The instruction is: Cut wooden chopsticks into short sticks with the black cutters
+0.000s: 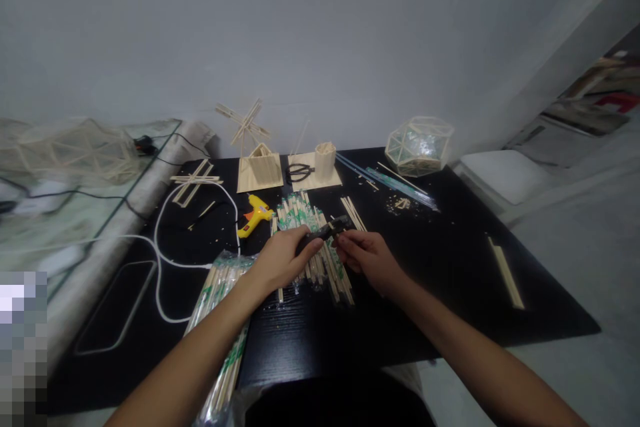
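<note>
My left hand and my right hand meet over the middle of a black table. Between them they hold a small dark tool, the left hand on its near end and the right hand's fingers on its far end. What kind of tool it is I cannot tell. Just under the hands lies a heap of wrapped wooden chopsticks with green print. A second pack of chopsticks lies under my left forearm.
A yellow glue gun with a white cable lies left of the heap. At the back stand a small stick house, scissors, a stick cup and a faceted stick ball. Loose sticks lie at right.
</note>
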The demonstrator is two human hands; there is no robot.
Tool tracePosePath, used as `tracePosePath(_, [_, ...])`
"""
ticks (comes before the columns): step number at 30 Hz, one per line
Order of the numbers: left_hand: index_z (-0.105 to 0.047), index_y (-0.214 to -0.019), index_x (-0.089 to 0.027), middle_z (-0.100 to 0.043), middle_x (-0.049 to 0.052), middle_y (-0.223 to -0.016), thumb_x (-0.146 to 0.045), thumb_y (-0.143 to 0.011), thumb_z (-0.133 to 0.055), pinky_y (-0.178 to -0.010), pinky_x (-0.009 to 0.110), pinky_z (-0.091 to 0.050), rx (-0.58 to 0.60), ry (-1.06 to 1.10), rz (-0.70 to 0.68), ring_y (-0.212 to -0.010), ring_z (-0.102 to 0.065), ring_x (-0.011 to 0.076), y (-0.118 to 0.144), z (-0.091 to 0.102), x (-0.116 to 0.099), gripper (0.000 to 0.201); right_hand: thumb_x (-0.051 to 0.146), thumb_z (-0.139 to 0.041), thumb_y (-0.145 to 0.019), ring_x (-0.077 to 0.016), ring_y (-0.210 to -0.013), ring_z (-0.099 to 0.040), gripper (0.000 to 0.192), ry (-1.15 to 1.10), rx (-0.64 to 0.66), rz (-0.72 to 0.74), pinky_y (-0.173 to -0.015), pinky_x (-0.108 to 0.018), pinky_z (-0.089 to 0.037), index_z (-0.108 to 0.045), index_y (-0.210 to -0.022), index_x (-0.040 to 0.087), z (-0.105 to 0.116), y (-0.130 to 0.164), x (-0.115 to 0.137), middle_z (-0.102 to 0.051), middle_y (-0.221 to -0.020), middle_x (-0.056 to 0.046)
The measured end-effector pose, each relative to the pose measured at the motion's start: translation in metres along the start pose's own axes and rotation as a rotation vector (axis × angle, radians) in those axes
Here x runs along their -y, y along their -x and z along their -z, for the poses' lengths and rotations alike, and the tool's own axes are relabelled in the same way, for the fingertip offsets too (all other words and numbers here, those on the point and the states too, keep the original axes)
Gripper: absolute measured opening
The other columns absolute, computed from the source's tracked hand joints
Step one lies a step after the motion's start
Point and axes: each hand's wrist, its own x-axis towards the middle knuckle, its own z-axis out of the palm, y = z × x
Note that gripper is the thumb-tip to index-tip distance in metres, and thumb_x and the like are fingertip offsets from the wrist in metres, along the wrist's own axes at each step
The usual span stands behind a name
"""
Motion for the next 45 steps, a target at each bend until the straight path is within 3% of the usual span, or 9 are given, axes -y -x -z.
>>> tracePosePath(7, [-0.051, -0.082, -0.021, -0.057, 0.001, -0.074, -0.057, -0.102, -0.038, -0.067, 0.030, -0.036, 0.006, 0.040, -0.062, -0.071, -0.055, 0.0196, -0.001, 0.002, 0.001, 0.043, 0.049, -0.076, -0.085, -0.0026, -0.044, -0.030, 0.037, -0.123, 0.088, -0.047, -0.041, -0.020, -0.016, -0.070, -0.083, 0.013, 0.003, 0.000, -0.004, -0.050, -0.060, 0.005])
tracePosePath(21, [-0.055, -0.091, -0.019, -0.059, 0.004, -0.084, -0.059, -0.101, -0.036, -0.073, 0.032, -0.040, 0.056, 0.133, -0.229, -0.079, -0.056, 0.0210, -0.001, 0.004, 0.006, 0.045, 0.046, -0.083, -0.079, -0.0017, -0.039, -0.015, 0.037, -0.434, 0.364, -0.304, -0.035, -0.016, -0.008, -0.064, -0.080, 0.014, 0.010, 0.001, -0.006, -0.040, -0.051, 0.010])
tracePosePath(26, [-0.053, -0.087, -0.020, -0.056, 0.001, -0.078, -0.057, -0.102, -0.035, -0.070, 0.031, -0.038, 0.095, 0.132, -0.211, -0.074, -0.054, 0.0190, 0.000, 0.005, 0.005, 0.044, 0.046, -0.084, -0.077, -0.0029, -0.042, -0.011, 0.038, -0.511, 0.392, -0.339, -0.034, -0.015, -0.008, -0.061, -0.079, 0.016, 0.007, 0.003, -0.006, -0.033, -0.051, 0.011])
tracePosePath(32, [-0.049, -0.080, -0.020, -0.049, -0.003, -0.067, -0.054, -0.102, -0.037, -0.063, 0.029, -0.034, 0.092, 0.093, -0.100, -0.064, -0.050, 0.0158, 0.002, 0.006, -0.001, 0.042, 0.044, -0.084, -0.078, -0.0026, -0.042, -0.012, 0.036, -0.507, 0.337, -0.324, -0.034, -0.014, -0.008, -0.062, -0.082, 0.016, 0.010, 0.002, -0.007, -0.034, -0.054, 0.011])
tracePosePath(36, [-0.052, -0.078, -0.020, -0.049, -0.003, -0.064, -0.056, -0.102, -0.037, -0.063, 0.028, -0.035, 0.106, 0.105, -0.035, -0.062, -0.050, 0.0155, 0.001, 0.004, -0.003, 0.046, 0.046, -0.082, -0.081, -0.0008, -0.042, -0.020, 0.037, -0.420, 0.277, -0.284, -0.034, -0.012, -0.015, -0.064, -0.084, 0.014, 0.013, 0.003, -0.008, -0.044, -0.058, 0.009])
tracePosePath(40, [-0.056, -0.079, -0.019, -0.052, -0.002, -0.064, -0.058, -0.102, -0.037, -0.063, 0.029, -0.036, 0.118, 0.102, -0.004, -0.063, -0.052, 0.0157, 0.000, 0.002, -0.003, 0.049, 0.042, -0.080, -0.084, -0.0056, -0.051, -0.053, 0.036, -0.156, 0.183, -0.097, -0.039, -0.016, -0.043, -0.063, -0.103, 0.017, 0.014, 0.005, -0.002, -0.066, -0.088, -0.002])
tracePosePath(43, [-0.057, -0.078, -0.019, -0.051, -0.002, -0.063, -0.059, -0.102, -0.038, -0.061, 0.029, -0.034, 0.136, 0.111, 0.010, -0.061, -0.052, 0.0153, 0.000, 0.000, -0.003, 0.050, 0.028, -0.087, -0.076, -0.0117, -0.071, -0.068, 0.060, -0.085, 0.097, 0.066, -0.054, -0.025, -0.061, -0.053, -0.125, 0.028, 0.014, 0.006, 0.006, -0.063, -0.123, -0.005])
tracePosePath(45, [-0.057, -0.077, -0.019, -0.052, -0.002, -0.063, -0.060, -0.101, -0.037, -0.060, 0.029, -0.034, 0.152, 0.125, 0.016, -0.061, -0.051, 0.0153, 0.000, -0.001, -0.003, 0.052, 0.024, -0.086, -0.076, -0.0127, -0.076, -0.069, 0.058, -0.069, 0.127, 0.098, -0.057, -0.026, -0.063, -0.055, -0.124, 0.029, 0.015, 0.005, 0.011, -0.061, -0.127, -0.006])
